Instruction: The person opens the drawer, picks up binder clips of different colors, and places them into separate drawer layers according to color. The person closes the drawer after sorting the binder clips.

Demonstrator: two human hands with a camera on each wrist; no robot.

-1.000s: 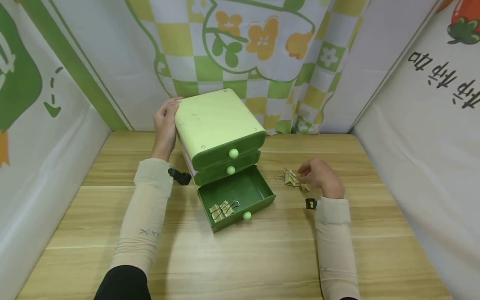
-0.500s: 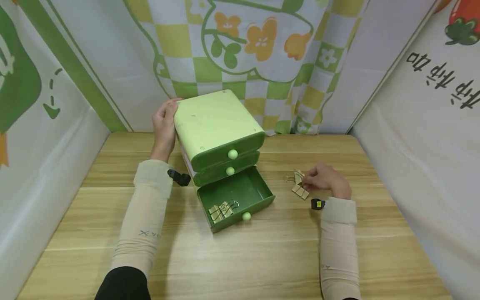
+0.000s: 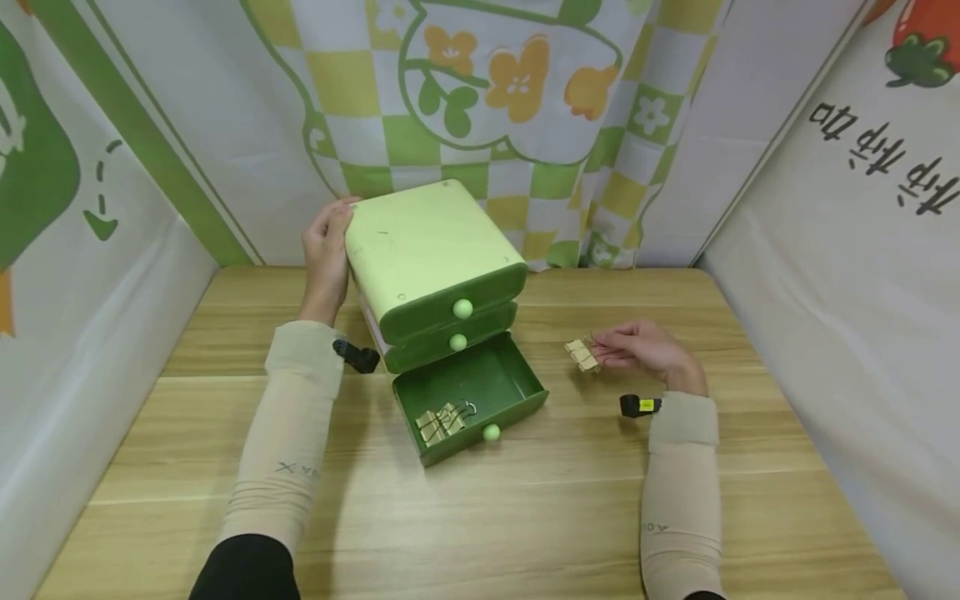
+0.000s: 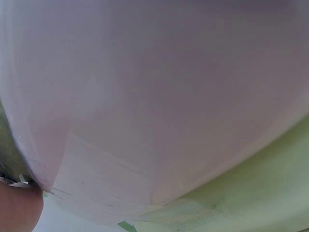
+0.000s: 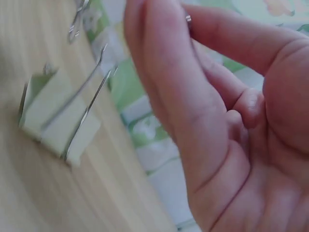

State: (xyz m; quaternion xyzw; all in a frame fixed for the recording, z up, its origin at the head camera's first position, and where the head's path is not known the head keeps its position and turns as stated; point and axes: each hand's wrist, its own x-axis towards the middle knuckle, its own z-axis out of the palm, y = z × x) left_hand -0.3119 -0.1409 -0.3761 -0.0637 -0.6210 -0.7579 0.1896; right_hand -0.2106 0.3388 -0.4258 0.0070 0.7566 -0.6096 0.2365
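Note:
My left hand point(image 3: 327, 254) grips the rear left corner of a small green desktop drawer unit point(image 3: 435, 242). Its bottom drawer point(image 3: 517, 375) is pulled out, with gold binder clips point(image 3: 442, 421) in the front left corner. To the right of the unit, my right hand point(image 3: 645, 350) is low over the table, thumb and fingertips together. A bit of metal wire shows between them in the right wrist view, the handle of a binder clip largely hidden by the fingers. A gold binder clip point(image 5: 60, 116) lies just beyond the fingertips, its wire handles pointing towards the hand.
The unit's two upper drawers are closed, each with a round pale knob point(image 3: 462, 308). A wood-grain table point(image 3: 480, 525) carries everything. Behind it hangs a checked cloth point(image 3: 420, 137), with white printed panels point(image 3: 840, 275) at the sides.
My right hand has shifted slightly right and turned, while the clips at its fingertips have changed position and angle. The left hand stays on the drawer unit.

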